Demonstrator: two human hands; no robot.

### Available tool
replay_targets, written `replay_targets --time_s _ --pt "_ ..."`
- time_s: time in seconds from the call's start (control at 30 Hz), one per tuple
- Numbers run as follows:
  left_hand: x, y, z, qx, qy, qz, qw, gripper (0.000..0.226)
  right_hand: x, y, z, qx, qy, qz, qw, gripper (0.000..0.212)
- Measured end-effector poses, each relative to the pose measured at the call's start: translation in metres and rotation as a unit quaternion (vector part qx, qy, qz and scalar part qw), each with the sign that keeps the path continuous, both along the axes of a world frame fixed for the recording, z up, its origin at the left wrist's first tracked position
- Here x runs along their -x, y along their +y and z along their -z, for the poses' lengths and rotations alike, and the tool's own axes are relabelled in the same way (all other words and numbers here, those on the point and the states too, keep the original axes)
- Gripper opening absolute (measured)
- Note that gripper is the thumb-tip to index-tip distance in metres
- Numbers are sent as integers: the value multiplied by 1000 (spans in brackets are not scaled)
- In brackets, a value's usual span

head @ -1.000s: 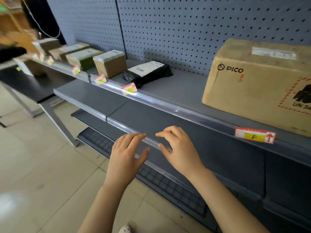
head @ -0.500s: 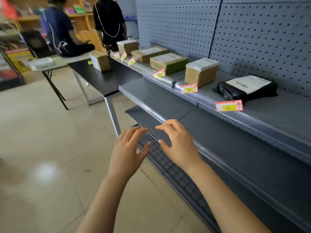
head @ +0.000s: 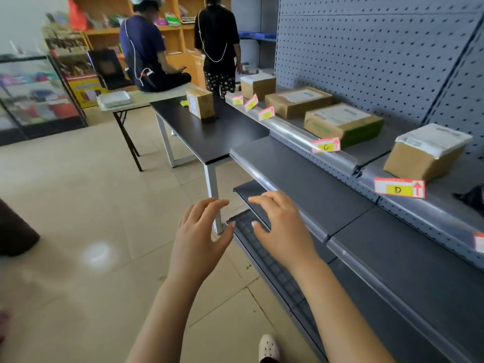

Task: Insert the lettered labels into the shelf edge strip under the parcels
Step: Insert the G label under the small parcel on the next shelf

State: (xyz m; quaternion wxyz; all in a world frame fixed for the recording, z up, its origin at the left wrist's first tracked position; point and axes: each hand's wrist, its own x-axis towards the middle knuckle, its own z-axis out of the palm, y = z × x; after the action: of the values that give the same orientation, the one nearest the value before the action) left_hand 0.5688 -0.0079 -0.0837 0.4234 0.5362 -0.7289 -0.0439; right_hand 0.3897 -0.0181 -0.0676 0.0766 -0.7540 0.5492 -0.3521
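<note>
Obs., head view. Grey shelving unit with pegboard back (head: 366, 53) fills the right half. A black table (head: 209, 134) butts against its far end, carrying one small brown box (head: 200, 106). Two people stand or sit behind the table, backs to me.

Parcels on the top shelf, far to near: small carton (head: 258, 85), flat carton (head: 298, 100), green-sided carton (head: 343, 121), white-topped carton (head: 427, 155).

The shelf edge strip (head: 296, 132) is clear plastic and runs along the front of that top shelf, below the parcels.

Hands: left hand (head: 199, 237) and right hand (head: 284, 231) hover side by side in front of the lower shelves, close but not touching. Both are empty, with fingers spread and loosely bent. I see the left over the floor tiles and the right over the end of the bottom shelf (head: 251, 226).

Labels are already seated in the strip. Label C (head: 326, 145) is under the green-sided carton and label D (head: 399, 189) is under the white-topped carton. Three more labels (head: 266, 113) sit farther along (letters too small for me to read; the middle one is tilted). A sliver of another label (head: 480, 243) is cut off at the right edge.

White shoe (head: 268, 348) at bottom of view.
</note>
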Motion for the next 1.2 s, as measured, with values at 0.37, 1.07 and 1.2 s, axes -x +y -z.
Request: replay_targets --time_s 0.37,1.07,1.2 --pt "-19 -214 -20 13 -1 -64 998 35 -26 -225 -16 1 -8 -42 999 37" --pt "-60 -537 -11 18 -18 132 991 39 -63 -479 -11 30 18 186 982 39" --pt "-58 -581 -14 18 -34 207 978 37 -62 -493 -23 45 41 261 964 37"
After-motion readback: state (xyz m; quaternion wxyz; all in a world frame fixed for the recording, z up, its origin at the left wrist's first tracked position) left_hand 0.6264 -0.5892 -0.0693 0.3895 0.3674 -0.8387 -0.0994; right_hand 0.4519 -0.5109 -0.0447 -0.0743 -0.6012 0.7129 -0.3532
